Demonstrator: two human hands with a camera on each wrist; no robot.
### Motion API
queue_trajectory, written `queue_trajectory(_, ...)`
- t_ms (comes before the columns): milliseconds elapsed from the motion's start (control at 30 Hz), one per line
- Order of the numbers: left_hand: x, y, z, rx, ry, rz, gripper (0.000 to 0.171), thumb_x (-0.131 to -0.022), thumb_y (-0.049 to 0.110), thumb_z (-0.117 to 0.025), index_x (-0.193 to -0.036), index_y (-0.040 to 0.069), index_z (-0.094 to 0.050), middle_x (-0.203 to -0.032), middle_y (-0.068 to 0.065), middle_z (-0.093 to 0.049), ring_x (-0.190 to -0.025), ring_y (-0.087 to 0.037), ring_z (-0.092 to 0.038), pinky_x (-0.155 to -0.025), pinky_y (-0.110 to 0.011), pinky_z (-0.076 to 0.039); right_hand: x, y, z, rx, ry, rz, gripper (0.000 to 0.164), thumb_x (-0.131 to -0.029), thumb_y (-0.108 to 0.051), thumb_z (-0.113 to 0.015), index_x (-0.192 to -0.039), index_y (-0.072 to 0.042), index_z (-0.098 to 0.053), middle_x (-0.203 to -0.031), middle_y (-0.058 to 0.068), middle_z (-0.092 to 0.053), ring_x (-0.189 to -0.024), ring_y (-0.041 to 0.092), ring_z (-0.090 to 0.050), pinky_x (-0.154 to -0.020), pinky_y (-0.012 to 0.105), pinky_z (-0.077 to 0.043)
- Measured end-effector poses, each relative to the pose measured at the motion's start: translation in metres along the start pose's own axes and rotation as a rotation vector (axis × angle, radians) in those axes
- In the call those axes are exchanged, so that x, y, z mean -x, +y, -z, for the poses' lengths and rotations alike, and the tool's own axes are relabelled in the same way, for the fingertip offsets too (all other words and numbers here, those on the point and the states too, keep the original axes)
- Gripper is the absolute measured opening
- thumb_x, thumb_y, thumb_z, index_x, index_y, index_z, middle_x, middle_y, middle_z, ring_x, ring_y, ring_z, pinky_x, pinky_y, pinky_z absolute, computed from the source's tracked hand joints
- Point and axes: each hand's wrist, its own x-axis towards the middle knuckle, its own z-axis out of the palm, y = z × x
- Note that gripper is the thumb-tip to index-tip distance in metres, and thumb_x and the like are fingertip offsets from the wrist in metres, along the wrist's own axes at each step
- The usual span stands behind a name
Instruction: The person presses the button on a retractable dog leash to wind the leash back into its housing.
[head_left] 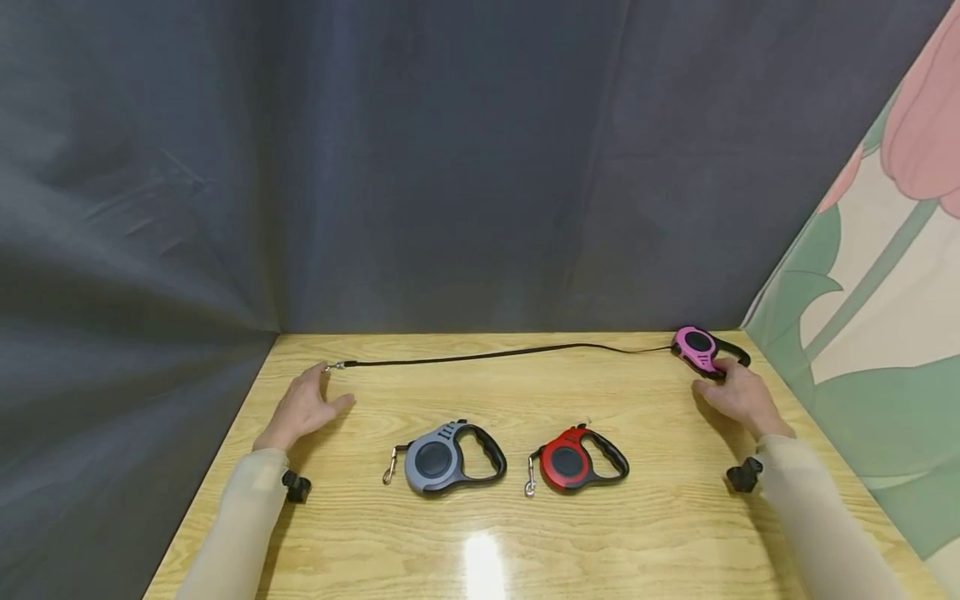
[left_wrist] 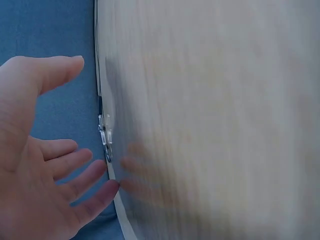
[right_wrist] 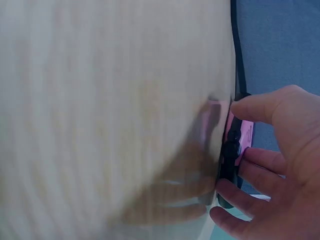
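Note:
A pink retractable dog leash (head_left: 696, 350) lies at the far right of the table. Its black strap (head_left: 480, 356) stretches leftward along the back to a metal clip (head_left: 339, 366). My left hand (head_left: 300, 410) is beside that clip, fingers loosely extended and thumb held apart; in the left wrist view the clip (left_wrist: 105, 137) lies just beyond the fingertips. At the other end, my right hand (head_left: 742, 397) is at the near side of the pink leash, fingers spread. The right wrist view shows thumb and fingers around its edge (right_wrist: 232, 149), without a clear grip.
A grey retractable leash (head_left: 432, 459) and a smaller red one (head_left: 564, 461) lie side by side mid-table, clips to the left. Dark curtain (head_left: 450, 167) hangs behind and at left of the wooden table (head_left: 390, 550). Floral fabric (head_left: 885, 350) borders the right.

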Motion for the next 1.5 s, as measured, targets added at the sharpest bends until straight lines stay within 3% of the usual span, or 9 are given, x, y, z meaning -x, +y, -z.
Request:
queue_trajectory(167,-0.007,-0.002,0.001,-0.041,-0.030,0.018,0.099,-0.099,0.051,-0.069,-0.163,-0.012,-0.025,-0.165,-0.039,-0.031,-0.149,-0.062,-0.030,-0.119,-0.073,-0.032,0.004,0.000,-0.006,-0.005,0.032,0.005,0.072,-0.102,-0.033,-0.064,-0.148,0.017,-0.042,-0.142,0.048,-0.049,-0.126,0.068,-0.049,-0.105,0.073,-0.043)
queue_trajectory(367,-0.003,0.000,0.002,-0.087,-0.054,0.031,0.092,-0.101,0.048,-0.068,-0.160,-0.013,-0.032,-0.160,-0.040,-0.039,-0.145,-0.062,-0.036,-0.116,-0.073,-0.034,0.006,-0.002,-0.008,-0.002,0.029,0.010,0.071,-0.101,-0.035,-0.064,-0.148,0.015,-0.043,-0.142,0.048,-0.050,-0.126,0.069,-0.049,-0.104,0.073,-0.043)
queue_trajectory(667,0.002,0.001,0.004,-0.105,-0.032,0.038,0.078,-0.106,0.040,-0.062,-0.156,-0.014,-0.039,-0.159,-0.040,-0.041,-0.145,-0.062,-0.038,-0.117,-0.072,-0.035,0.005,-0.004,-0.012,-0.013,0.084,0.033,0.065,-0.099,-0.027,-0.066,-0.143,0.018,-0.047,-0.138,0.047,-0.053,-0.123,0.067,-0.052,-0.102,0.072,-0.045)
queue_trajectory(833,0.005,-0.003,0.007,-0.135,-0.009,0.043,0.069,-0.106,0.040,-0.062,-0.149,-0.012,-0.051,-0.155,-0.038,-0.046,-0.139,-0.060,-0.046,-0.110,-0.072,-0.042,0.004,-0.005,-0.012,-0.005,0.072,0.035,0.063,-0.097,-0.023,-0.069,-0.139,0.020,-0.049,-0.134,0.047,-0.056,-0.119,0.065,-0.056,-0.099,0.071,-0.048)
queue_trajectory(1200,0.009,-0.004,0.009,-0.143,0.030,0.075,0.056,-0.107,0.032,-0.060,-0.144,-0.009,-0.059,-0.146,-0.035,-0.054,-0.130,-0.057,-0.055,-0.102,-0.070,-0.048,0.008,-0.002,-0.015,0.039,0.132,0.082,0.041,-0.097,-0.023,-0.074,-0.113,0.015,-0.069,-0.111,0.040,-0.071,-0.098,0.058,-0.066,-0.084,0.064,-0.052)
queue_trajectory(1333,0.010,-0.004,0.009,-0.150,0.037,0.084,0.052,-0.107,0.028,-0.060,-0.146,-0.006,-0.059,-0.146,-0.033,-0.056,-0.127,-0.056,-0.057,-0.097,-0.069,-0.050,0.012,-0.003,-0.013,0.066,0.181,0.116,0.042,-0.098,-0.027,-0.075,-0.112,0.013,-0.073,-0.109,0.039,-0.072,-0.097,0.058,-0.066,-0.081,0.064,-0.052)
queue_trajectory(1500,0.012,-0.004,0.009,-0.171,0.040,0.074,0.047,-0.106,0.023,-0.061,-0.145,-0.004,-0.061,-0.143,-0.031,-0.059,-0.123,-0.053,-0.061,-0.091,-0.065,-0.054,0.016,-0.005,-0.008,0.064,0.311,0.183,0.042,-0.100,-0.028,-0.072,-0.111,0.012,-0.074,-0.107,0.039,-0.071,-0.096,0.056,-0.062,-0.080,0.064,-0.047)
